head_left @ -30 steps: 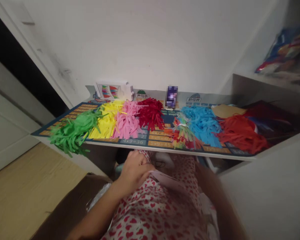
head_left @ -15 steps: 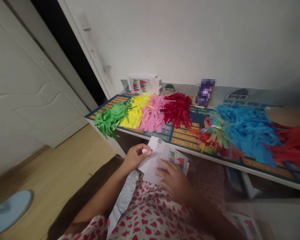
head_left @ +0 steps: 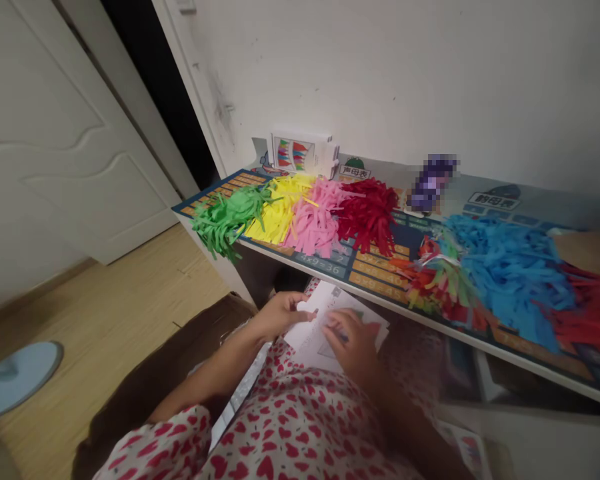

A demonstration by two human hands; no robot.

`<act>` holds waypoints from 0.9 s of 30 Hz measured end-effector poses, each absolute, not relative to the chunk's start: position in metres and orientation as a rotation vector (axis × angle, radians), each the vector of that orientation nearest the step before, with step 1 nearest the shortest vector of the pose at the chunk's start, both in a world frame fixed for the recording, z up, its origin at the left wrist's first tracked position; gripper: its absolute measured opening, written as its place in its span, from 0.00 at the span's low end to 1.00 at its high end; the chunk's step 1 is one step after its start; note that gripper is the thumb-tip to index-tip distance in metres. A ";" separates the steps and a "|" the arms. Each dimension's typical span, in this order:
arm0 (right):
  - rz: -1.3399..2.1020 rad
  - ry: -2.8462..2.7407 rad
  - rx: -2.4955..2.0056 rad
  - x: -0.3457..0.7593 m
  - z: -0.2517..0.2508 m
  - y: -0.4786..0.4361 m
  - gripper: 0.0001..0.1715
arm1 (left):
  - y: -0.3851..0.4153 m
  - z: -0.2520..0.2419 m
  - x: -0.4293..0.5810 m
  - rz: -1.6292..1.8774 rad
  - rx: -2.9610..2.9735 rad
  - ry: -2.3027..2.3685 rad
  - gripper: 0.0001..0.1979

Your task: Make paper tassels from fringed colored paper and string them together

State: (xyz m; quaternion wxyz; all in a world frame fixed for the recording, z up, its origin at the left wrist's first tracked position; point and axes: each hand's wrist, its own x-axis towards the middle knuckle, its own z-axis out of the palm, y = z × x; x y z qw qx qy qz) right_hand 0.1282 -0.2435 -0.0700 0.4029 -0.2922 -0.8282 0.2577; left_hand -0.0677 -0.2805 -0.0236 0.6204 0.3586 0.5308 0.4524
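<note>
A white printed card (head_left: 320,353) with a picture of coloured pennants lies folded or stacked in front of my body, just below the table edge. My left hand (head_left: 280,317) grips its left side, thumb on top and the other fingers underneath. Over the picture side hovers or rests my right hand (head_left: 353,343), its fingers bent and drawn together in a pinch; slight blur hides whether anything is between them. Beyond the card on the table lie fringed paper bundles: green (head_left: 230,217), yellow (head_left: 275,212), pink (head_left: 316,223) and dark red (head_left: 367,217).
On the right are a multicoloured bundle (head_left: 443,270), blue strips (head_left: 515,267) and red strips (head_left: 593,313). White cards (head_left: 303,153) lean against the wall near a blurred-out purple item (head_left: 433,181). A brown box (head_left: 145,387) stands at my left, by a blue slipper (head_left: 20,377).
My right hand's fingers have gone from spread over the card to bent together above it. My left hand keeps its grip. The view has shifted slightly.
</note>
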 end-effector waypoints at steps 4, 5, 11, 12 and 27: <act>0.659 -2.088 -0.754 0.124 -0.071 -0.245 0.08 | -0.282 -0.028 -0.068 1.004 0.866 1.211 0.24; 0.662 -2.093 -0.759 0.123 -0.072 -0.246 0.08 | -0.283 -0.029 -0.069 0.996 0.884 1.211 0.23; 0.482 -2.107 -0.824 0.122 -0.082 -0.240 0.18 | -0.282 -0.032 -0.072 1.072 1.210 1.386 0.13; 0.396 -2.090 -0.859 0.124 -0.084 -0.235 0.24 | -0.282 -0.033 -0.074 1.071 1.275 1.418 0.12; 0.321 -2.164 -1.019 0.146 -0.082 -0.223 0.21 | -0.285 -0.038 -0.072 0.978 1.210 1.322 0.17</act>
